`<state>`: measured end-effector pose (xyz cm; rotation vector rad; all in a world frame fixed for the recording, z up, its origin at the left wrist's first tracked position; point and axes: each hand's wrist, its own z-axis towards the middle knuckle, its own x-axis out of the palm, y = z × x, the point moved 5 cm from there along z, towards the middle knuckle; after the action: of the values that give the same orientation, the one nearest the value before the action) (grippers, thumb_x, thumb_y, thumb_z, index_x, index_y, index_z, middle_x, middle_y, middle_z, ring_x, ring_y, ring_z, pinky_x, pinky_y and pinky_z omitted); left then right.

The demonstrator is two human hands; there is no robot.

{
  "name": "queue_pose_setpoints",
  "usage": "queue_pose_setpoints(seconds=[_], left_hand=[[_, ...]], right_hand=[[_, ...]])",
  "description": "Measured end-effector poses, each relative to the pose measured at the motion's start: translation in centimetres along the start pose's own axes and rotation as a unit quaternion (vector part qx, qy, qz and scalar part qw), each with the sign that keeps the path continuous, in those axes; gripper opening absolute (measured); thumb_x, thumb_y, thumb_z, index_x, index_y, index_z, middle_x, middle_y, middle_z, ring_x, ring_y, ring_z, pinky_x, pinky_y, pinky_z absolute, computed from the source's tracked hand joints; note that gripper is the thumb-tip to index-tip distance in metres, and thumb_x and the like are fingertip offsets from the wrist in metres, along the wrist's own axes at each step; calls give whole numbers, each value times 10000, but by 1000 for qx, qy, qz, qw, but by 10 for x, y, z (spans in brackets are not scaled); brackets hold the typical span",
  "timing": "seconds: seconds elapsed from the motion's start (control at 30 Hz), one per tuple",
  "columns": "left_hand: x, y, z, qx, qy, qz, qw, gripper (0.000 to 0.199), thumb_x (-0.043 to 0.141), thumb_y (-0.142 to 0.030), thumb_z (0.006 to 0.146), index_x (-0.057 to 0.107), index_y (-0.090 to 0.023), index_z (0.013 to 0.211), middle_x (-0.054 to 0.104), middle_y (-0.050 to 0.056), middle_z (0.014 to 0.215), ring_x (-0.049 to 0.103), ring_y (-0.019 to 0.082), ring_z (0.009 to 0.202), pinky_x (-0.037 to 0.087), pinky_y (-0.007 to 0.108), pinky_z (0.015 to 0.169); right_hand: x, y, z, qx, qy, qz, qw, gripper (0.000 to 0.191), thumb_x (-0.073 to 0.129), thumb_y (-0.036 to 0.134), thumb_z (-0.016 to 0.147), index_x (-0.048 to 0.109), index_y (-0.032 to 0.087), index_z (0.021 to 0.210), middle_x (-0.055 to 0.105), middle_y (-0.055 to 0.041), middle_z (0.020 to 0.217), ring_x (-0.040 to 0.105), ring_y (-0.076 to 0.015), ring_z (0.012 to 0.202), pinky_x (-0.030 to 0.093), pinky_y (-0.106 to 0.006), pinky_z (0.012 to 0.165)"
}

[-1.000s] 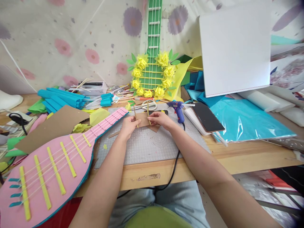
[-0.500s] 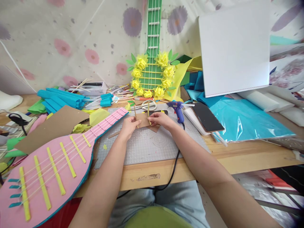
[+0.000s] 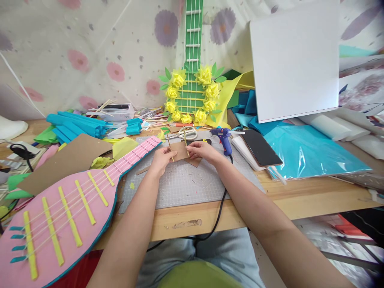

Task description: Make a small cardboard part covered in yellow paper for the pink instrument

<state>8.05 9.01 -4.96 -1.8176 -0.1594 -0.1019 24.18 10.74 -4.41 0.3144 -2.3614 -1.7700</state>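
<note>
Above the grey cutting mat (image 3: 177, 190), both hands hold a small brown cardboard piece (image 3: 181, 152) between them. A thin gold-yellow strip (image 3: 169, 143) crosses its left end, and a second, similar strip (image 3: 185, 138) crosses its right end. My left hand (image 3: 162, 160) is closed in a pinch at the left end, by the first strip. My right hand (image 3: 202, 151) pinches the right end, beside the second strip. Whether the strips are attached to the cardboard, I cannot tell. Another cardboard scrap (image 3: 194, 161) lies just below the right hand.
Left of the mat lies a pink paper guitar (image 3: 75, 200) with yellow strips. At right are a purple glue gun (image 3: 222, 140) with its black cord and a phone (image 3: 261, 147). Scissors (image 3: 189, 133) lie behind the hands, before a green flowered guitar (image 3: 192, 94).
Both hands stay almost in place. The two strips lean slightly further left at the top, and the right one now shows a thinner edge.
</note>
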Motion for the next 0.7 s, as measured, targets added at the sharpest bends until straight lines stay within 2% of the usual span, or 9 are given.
queue_pose_setpoints(seconds=[0.2,0.4,0.7], left_hand=[[0,2,2,4,13,1,1000,331,751,-254,475,665,-113,761,685,74,781,626,178,708,499,295,642],[1,0,0,-1,-9,-4,1000,272,735,-205,486,660,-120,733,684,57,727,611,152,647,505,281,616],[0,-1,-1,-1,-24,11,1000,264,733,-206,500,657,-117,737,675,57,715,625,176,677,506,307,629]], right_hand=[[2,0,0,-2,-10,5,1000,147,720,256,673,619,150,691,599,21,567,551,-53,513,494,-159,520],[2,-1,-1,9,-2,-3,1000,125,691,250,704,623,151,666,588,22,555,536,-47,491,493,-160,519],[1,-1,-1,8,10,-8,1000,144,707,268,685,625,157,644,600,17,559,537,-55,499,495,-177,532]])
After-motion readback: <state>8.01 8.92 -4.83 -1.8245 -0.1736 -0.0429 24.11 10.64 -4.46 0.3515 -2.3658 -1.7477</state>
